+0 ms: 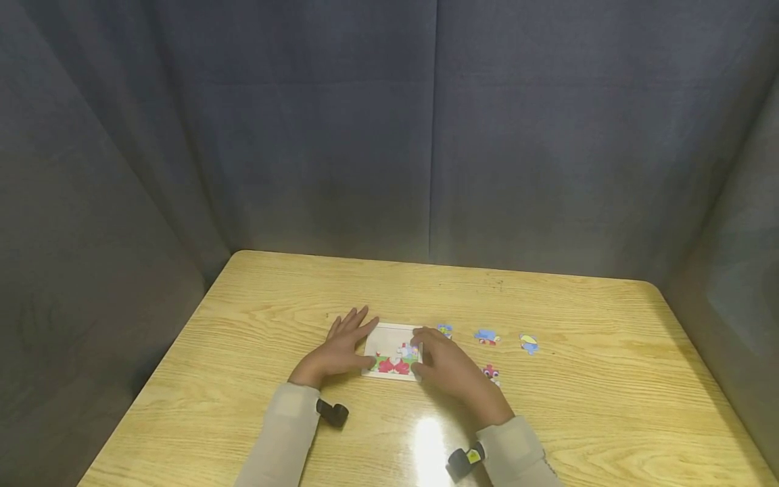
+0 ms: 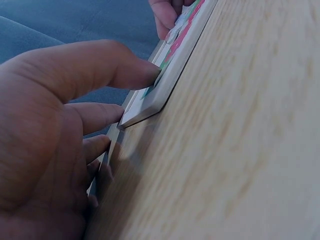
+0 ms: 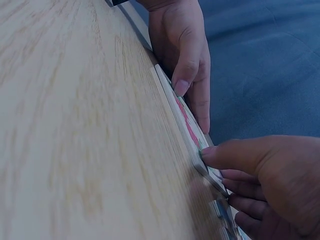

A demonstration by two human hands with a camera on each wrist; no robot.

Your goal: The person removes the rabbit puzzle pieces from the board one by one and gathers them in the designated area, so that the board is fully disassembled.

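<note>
A shallow wooden puzzle tray (image 1: 388, 338) lies flat on the table between both hands. Red, green and white jigsaw pieces (image 1: 394, 366) fill its near side, and a light blue and white piece (image 1: 406, 350) sits above them toward the right. The left hand (image 1: 341, 350) lies at the tray's left side with fingers spread; its thumb (image 2: 135, 72) presses the near left corner. At the right side, the right hand (image 1: 450, 362) rests its thumb (image 3: 217, 156) on the near right corner. Its other fingers bend loosely at the tray's right edge.
Loose jigsaw pieces lie right of the tray: a blue and yellow one (image 1: 445, 328) close by the right hand, a blue and red one (image 1: 487, 336), another blue and yellow one (image 1: 529, 343), and a red one (image 1: 490, 371) partly behind the right hand. Dark curtains (image 1: 316, 135) surround the wooden table (image 1: 608, 379).
</note>
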